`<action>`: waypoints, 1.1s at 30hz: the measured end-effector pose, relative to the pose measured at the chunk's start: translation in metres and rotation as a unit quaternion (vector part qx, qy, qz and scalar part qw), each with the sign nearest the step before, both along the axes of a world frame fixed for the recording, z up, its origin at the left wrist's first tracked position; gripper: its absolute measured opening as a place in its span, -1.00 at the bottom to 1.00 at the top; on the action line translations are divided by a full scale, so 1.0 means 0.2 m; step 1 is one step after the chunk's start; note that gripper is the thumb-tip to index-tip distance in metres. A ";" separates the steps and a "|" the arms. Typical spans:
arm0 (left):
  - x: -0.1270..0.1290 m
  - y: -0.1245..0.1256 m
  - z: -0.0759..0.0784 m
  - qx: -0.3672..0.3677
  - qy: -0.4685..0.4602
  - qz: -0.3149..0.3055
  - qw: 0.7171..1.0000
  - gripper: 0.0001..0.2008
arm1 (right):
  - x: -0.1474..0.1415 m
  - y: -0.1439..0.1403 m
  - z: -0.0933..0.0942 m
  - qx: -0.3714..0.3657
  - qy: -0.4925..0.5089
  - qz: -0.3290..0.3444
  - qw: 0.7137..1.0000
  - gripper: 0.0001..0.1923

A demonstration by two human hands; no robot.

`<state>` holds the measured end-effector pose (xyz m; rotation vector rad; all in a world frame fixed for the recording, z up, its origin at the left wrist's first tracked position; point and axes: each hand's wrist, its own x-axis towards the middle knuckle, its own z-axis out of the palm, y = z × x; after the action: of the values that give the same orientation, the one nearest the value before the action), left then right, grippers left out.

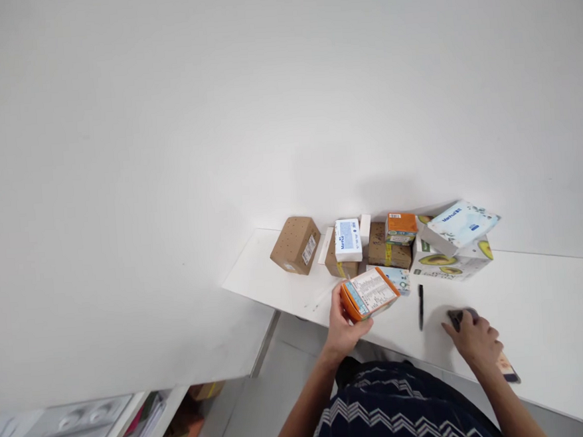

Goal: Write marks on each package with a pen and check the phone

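My left hand (343, 329) is wrapped around one end of an orange-and-white carton (374, 292), tilted above the front of the table so that its printed text panel faces up. To the right, my right hand (476, 342) covers the middle of a phone (508, 368), thumb on one side and bent fingers on the other. The phone's dark upper end and its patterned lower end show past the hand; whether it touches the tabletop I cannot tell. A black pen (421, 307) lies between the two hands.
Along the wall on the white table (551, 300) stand a brown carton (296, 245), a white-and-blue tissue pack (347, 240) on a cardboard box, an orange box (400, 227) on another, and an avocado-print box (439, 265) under a tilted tissue pack (464, 223). Shelving (136, 429) stands lower left.
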<state>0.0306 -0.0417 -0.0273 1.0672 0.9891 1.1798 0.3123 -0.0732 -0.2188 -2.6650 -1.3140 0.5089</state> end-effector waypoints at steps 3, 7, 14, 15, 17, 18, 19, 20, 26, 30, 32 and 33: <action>0.00 0.00 0.00 -0.005 0.001 0.008 1.000 -0.19 | 0.02 -0.09 0.00 -0.005 -0.035 -0.037 0.999 -0.35; 0.00 0.01 0.01 -0.004 -0.001 0.012 1.000 -0.19 | 0.04 -0.13 0.00 -0.022 -0.023 -0.059 0.998 -0.38; 0.00 0.02 0.01 0.000 -0.005 0.020 1.000 -0.19 | 0.10 -0.13 0.04 -0.042 0.021 -0.038 0.998 -0.31; 0.00 0.02 0.01 -0.001 -0.006 0.022 1.000 -0.19 | 0.10 -0.12 0.04 -0.041 0.035 -0.044 0.998 -0.30; 0.00 0.02 0.00 -0.003 -0.009 0.029 1.000 -0.18 | 0.11 -0.12 0.05 -0.039 0.095 -0.066 0.993 -0.27; 0.00 0.02 0.00 -0.003 -0.011 0.033 0.999 -0.18 | 0.11 -0.11 0.07 -0.028 0.146 -0.087 0.985 -0.26; 0.00 0.03 -0.01 -0.002 -0.013 0.038 0.999 -0.18 | 0.11 -0.10 0.09 -0.007 0.215 -0.112 0.970 -0.26; 0.00 0.03 -0.01 0.001 -0.015 0.044 0.999 -0.17 | 0.10 -0.09 0.12 0.022 0.297 -0.144 0.944 -0.26; 0.00 0.06 -0.02 0.007 -0.029 0.068 0.997 -0.15 | -0.06 0.01 0.52 0.117 0.717 -0.252 0.640 -0.34; -0.01 0.07 -0.03 0.006 -0.033 0.072 0.997 -0.15 | -0.19 0.03 0.85 0.134 0.813 -0.215 0.524 -0.38; -0.01 0.07 -0.04 0.007 -0.033 0.071 0.997 -0.15 | -0.25 0.02 0.97 0.117 0.843 -0.198 0.486 -0.42; -0.01 0.07 -0.05 0.008 -0.032 0.071 0.997 -0.15 | -0.28 0.01 1.02 0.099 0.859 -0.185 0.468 -0.45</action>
<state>0.0284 -0.0273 -0.0372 0.9785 1.0191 1.3309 0.2558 -0.0715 -0.0139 -0.8202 -0.0064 1.8724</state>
